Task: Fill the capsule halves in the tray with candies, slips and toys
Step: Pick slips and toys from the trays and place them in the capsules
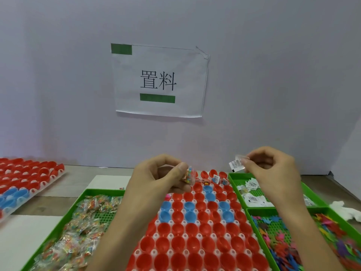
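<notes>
Left hand point(156, 175): thumb and fingers pinching a candy packet point(189, 176), long axis roughly 12–6. Right hand point(273, 169): fingertips pinching a slip point(236, 165), held tilted. Both are up over the far end of the tray point(154, 236).

A few filled halves point(215, 178) sit at the far edge, at 3 o'clock from the packet. The rest of the tray toward me looks empty, so I'd say it's early in the job.

Key relation: an empty red half point(197, 187) lies just at 5 o'clock of the packet, nearly under it. The slip is well off at 1–2 o'clock from that half. The left hand is nearer, so I reckon the candy drops first, then the slip comes across toward 8. Risk: the packet snags on the rim.
</notes>
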### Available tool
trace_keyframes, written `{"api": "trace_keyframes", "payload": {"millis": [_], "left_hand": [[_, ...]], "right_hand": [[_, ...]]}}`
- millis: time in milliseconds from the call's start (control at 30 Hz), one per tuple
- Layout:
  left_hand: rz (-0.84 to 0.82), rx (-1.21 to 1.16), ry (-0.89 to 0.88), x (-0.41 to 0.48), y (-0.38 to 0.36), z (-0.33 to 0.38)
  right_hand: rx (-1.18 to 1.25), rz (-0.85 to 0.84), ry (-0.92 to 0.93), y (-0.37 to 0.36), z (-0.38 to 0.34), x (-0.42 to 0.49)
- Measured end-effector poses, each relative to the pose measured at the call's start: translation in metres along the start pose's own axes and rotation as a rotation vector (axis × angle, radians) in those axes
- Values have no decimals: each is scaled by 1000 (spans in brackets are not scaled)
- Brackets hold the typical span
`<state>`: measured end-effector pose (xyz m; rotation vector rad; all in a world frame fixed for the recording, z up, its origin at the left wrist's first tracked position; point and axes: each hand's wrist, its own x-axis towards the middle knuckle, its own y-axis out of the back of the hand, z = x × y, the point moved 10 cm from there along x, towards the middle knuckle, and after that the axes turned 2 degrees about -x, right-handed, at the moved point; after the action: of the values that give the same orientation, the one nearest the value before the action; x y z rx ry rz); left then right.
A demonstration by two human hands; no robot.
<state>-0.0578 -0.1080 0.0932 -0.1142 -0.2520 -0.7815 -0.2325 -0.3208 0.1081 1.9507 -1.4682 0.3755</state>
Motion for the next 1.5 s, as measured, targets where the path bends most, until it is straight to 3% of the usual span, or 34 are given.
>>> {"api": "trace_keyframes", "payload": {"millis": [100, 233, 467, 600, 700, 800, 900, 1000, 1100, 1500], "left_hand": [[11, 3, -19, 0, 1, 3], [16, -12, -38, 2, 2, 6], [-37, -7, 19, 3, -12, -7], [-111, 38, 71, 1, -21, -15], [-98, 38, 86, 0, -22, -17], [-82, -6, 70, -2, -26, -13], [-60, -44, 38, -6, -31, -7], [-82, -71, 23, -10, -38, -3], [-135, -57, 35, -12, -43, -1], [-158, 37, -25, -12, -50, 3]], "right_hand": [[-180, 122, -102, 27, 57, 9], [-347, 128, -271, 46, 132, 7], [-354, 98, -327, 41, 158, 4], [-354, 102, -284, 42, 137, 6], [-193, 24, -203, 34, 91, 11], [103, -174, -52, 12, 16, 6], [287, -495, 59, -18, -49, -21], [168, -632, 111, -35, -69, -42], [62, -644, 126, -40, -70, -46], [6, -709, 161, -44, -68, -50]]}}
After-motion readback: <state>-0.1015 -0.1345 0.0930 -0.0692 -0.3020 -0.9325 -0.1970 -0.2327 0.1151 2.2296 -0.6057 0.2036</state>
